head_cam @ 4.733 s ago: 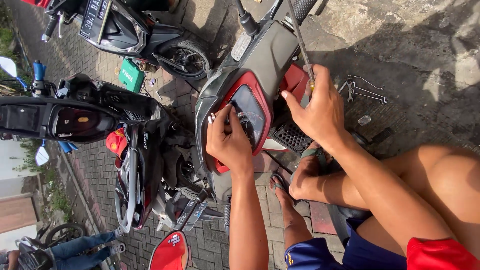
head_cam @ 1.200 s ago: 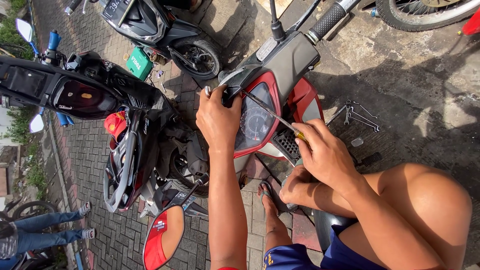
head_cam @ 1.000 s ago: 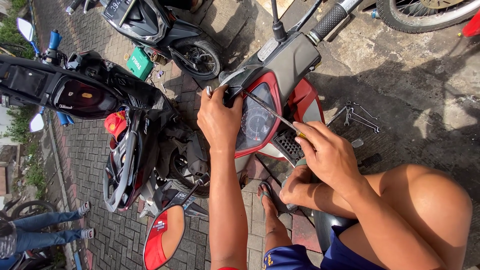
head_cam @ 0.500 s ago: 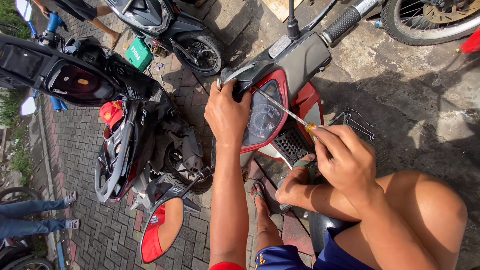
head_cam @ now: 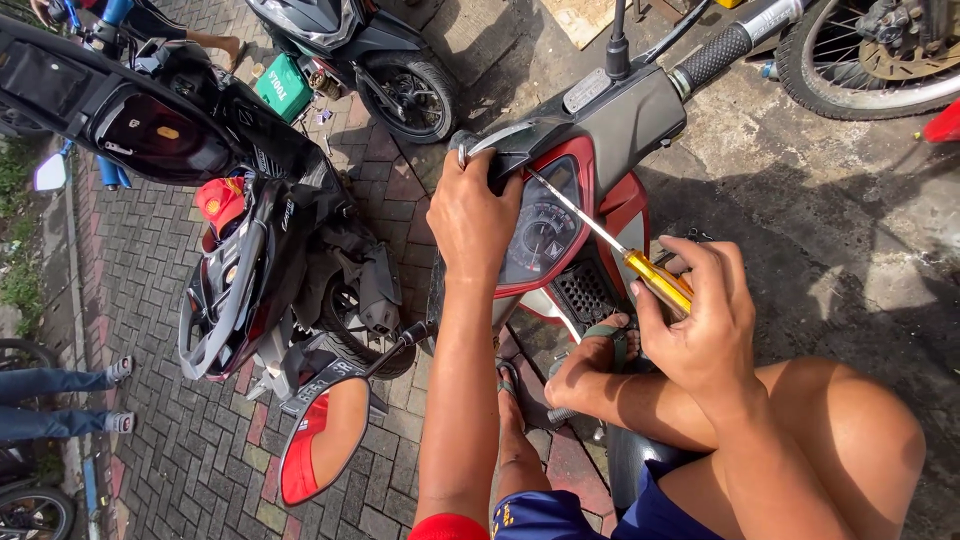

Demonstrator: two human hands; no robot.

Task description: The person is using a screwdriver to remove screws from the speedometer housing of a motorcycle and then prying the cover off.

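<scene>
L hand [head_cam: 478, 215] on dash cover [head_cam: 560, 150], R hand [head_cam: 700, 325] w/ screwdriver [head_cam: 610, 240] beside.

The long screwdriver with the silver metal shaft [head_cam: 578, 207] has a clear yellow handle with a small red band. The scooter's handlebar cover of plastic [head_cam: 610, 110] is dark grey, and a red frame goes around the black round-faced speedometer panel [head_cam: 545, 232]. The rubber grip on the handlebar [head_cam: 715, 55] is black with a fine ribbed pattern. The oval side mirror [head_cam: 325, 440] reflects orange-red. The small box near the parked scooters [head_cam: 283, 88] is green. The brick paving on the ground [head_cam: 150, 420] shows grey and reddish blocks in rows.
</scene>
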